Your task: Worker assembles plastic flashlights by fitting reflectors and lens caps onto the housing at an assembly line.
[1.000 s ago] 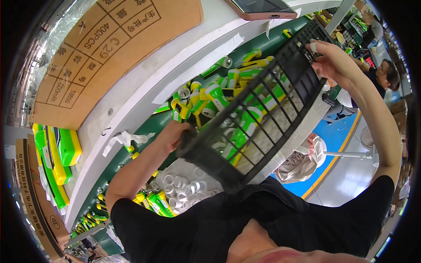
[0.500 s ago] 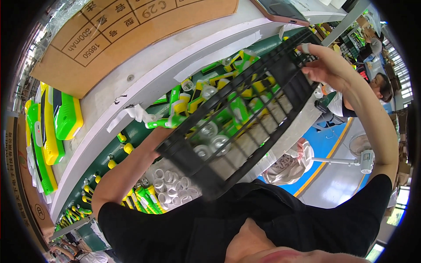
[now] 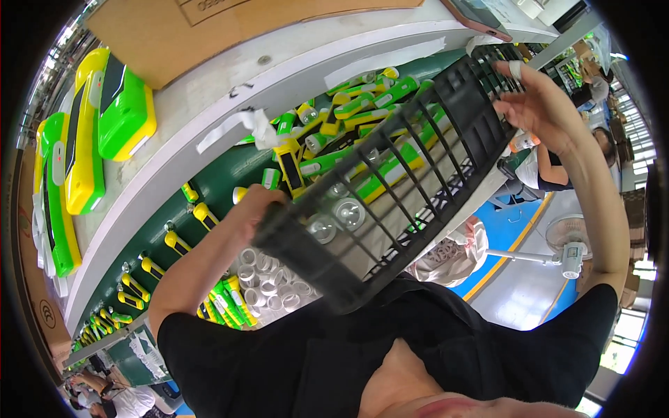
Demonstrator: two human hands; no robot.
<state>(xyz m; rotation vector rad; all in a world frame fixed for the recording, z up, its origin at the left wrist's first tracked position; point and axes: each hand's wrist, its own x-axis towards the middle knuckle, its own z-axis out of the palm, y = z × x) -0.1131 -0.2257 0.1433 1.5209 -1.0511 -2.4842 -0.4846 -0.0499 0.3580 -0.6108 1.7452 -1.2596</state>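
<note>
A black plastic crate with slatted sides (image 3: 418, 174) is held tilted between my hands, above the bench. My left hand (image 3: 259, 207) is closed at the crate's left end, its fingertips partly hidden. At the far right end, my right hand (image 3: 529, 104) grips the rim, with white tape round one finger. Beyond the crate, green and yellow flashlights (image 3: 355, 104) lie in a heap on the green belt. Through the slats show a longer green-yellow light (image 3: 394, 174) and clear round lenses (image 3: 348, 213). A yellow flashlight with a dark panel (image 3: 288, 167) stands near my left hand.
Flashlights in a spaced row (image 3: 178, 242) run down the belt at left. White rings (image 3: 268, 282) lie below my left forearm. Larger green-yellow lamps (image 3: 83, 146), a cardboard box (image 3: 244, 28) and a phone (image 3: 477, 17) rest on the ledge. A sack (image 3: 453, 254) and fan (image 3: 568, 240) stand at right.
The view has shifted. The flashlight heap beyond the crate is more spread out, and a yellow flashlight now shows near my left hand. Both hands remain at the crate's ends.
</note>
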